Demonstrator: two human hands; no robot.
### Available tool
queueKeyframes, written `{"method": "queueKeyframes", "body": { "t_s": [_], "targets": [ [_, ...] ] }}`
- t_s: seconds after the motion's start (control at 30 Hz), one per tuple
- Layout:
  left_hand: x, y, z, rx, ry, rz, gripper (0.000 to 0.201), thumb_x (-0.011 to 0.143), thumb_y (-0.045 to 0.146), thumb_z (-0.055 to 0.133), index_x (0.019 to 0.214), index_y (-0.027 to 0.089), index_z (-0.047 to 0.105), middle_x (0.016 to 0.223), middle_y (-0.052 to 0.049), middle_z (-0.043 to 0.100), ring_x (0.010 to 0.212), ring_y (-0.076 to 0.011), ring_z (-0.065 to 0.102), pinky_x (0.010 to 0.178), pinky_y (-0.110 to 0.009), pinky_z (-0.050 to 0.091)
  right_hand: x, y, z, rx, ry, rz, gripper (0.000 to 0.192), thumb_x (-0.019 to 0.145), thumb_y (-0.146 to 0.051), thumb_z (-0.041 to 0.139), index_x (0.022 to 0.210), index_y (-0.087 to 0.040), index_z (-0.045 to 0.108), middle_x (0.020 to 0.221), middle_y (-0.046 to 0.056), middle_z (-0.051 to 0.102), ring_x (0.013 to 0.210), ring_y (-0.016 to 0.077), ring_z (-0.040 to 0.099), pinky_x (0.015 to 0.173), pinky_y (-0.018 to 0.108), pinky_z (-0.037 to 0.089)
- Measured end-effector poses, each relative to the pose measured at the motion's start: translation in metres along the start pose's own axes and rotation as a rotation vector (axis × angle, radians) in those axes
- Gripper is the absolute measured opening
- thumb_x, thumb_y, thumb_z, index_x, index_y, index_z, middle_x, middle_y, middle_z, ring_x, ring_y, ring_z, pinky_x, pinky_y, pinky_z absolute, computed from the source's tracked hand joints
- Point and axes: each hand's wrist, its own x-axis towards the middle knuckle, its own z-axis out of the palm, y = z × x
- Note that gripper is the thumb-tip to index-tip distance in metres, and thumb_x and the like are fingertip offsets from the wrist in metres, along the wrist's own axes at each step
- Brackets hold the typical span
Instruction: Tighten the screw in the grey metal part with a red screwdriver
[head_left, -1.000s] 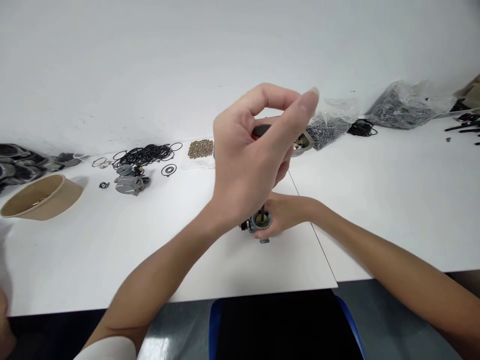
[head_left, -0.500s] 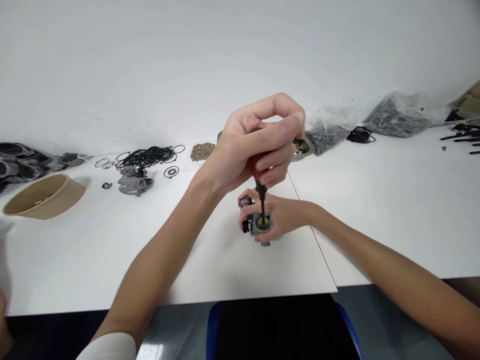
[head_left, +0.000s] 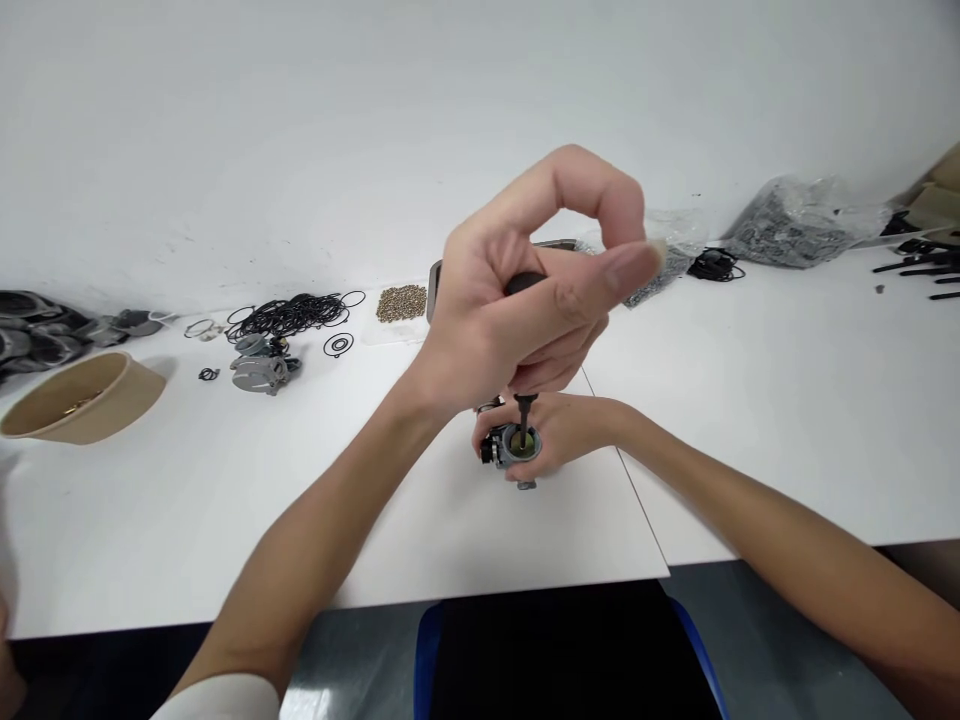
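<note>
My left hand (head_left: 525,300) is curled around the dark handle of a screwdriver (head_left: 524,418), its index finger and thumb arched forward past the handle. The shaft points straight down, and its tip reaches into the round bore of a small grey metal carburetor (head_left: 508,452). A brass-coloured disc shows inside that bore. From the right, my right hand (head_left: 574,432) grips the carburetor against the white table, with fingers around its far and near sides. Part of its body is hidden under those fingers.
Left of my arms stand another carburetor (head_left: 262,372), a pile of black rubber rings (head_left: 292,315) and a tan bowl (head_left: 112,405). Brass pieces (head_left: 402,302) lie near a metal tray (head_left: 433,290). Plastic bags of parts (head_left: 802,225) sit by the wall.
My left hand has risen slightly and turned on the screwdriver, with thumb and index finger reaching further right. My right hand and the carburetor stay in nearly the same place.
</note>
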Motion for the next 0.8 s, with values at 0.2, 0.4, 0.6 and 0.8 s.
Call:
{"method": "queueKeyframes", "body": {
  "t_s": [0.2,0.4,0.6,0.8],
  "targets": [
    [0.008,-0.002,-0.016,-0.109,-0.237,-0.04,0.009,0.083,0.023,0.06,0.079,0.023,0.052,0.042,0.011,0.025,0.029,-0.0034,0.02,0.032,-0.018,0.024,0.001,-0.002,0.0,-0.044,0.015,0.011,0.038,0.074,-0.029,0.072,0.111,-0.029,0.064,0.121,0.005,0.047,0.115,0.0241,0.045,0.098,0.038,0.044],
    [0.004,0.004,0.009,0.134,0.12,-0.01,0.008,0.084,0.025,0.064,0.085,0.019,0.057,0.046,0.007,0.04,0.037,-0.0068,0.04,0.036,-0.021,0.032,0.0,-0.003,0.0,0.004,0.01,0.006,0.035,0.073,-0.025,0.071,0.108,-0.027,0.066,0.114,0.005,0.055,0.104,0.023,0.053,0.094,0.038,0.047],
    [-0.007,0.005,0.011,0.036,0.151,-0.017,0.01,0.089,0.028,0.055,0.081,0.023,0.052,0.042,0.011,0.022,0.03,-0.0021,0.019,0.036,-0.017,0.018,0.001,0.005,0.002,0.054,0.003,-0.032,0.037,0.073,-0.026,0.071,0.109,-0.026,0.065,0.115,0.005,0.058,0.112,0.0246,0.052,0.096,0.037,0.047],
    [-0.002,0.006,-0.006,-0.064,-0.094,-0.132,0.006,0.087,0.028,0.055,0.083,0.025,0.052,0.043,0.009,0.021,0.032,-0.004,0.016,0.034,-0.018,0.018,0.001,0.004,-0.001,0.033,-0.01,-0.03,0.035,0.074,-0.027,0.071,0.108,-0.027,0.064,0.116,0.006,0.051,0.119,0.0255,0.044,0.098,0.04,0.045]
  ]
}}
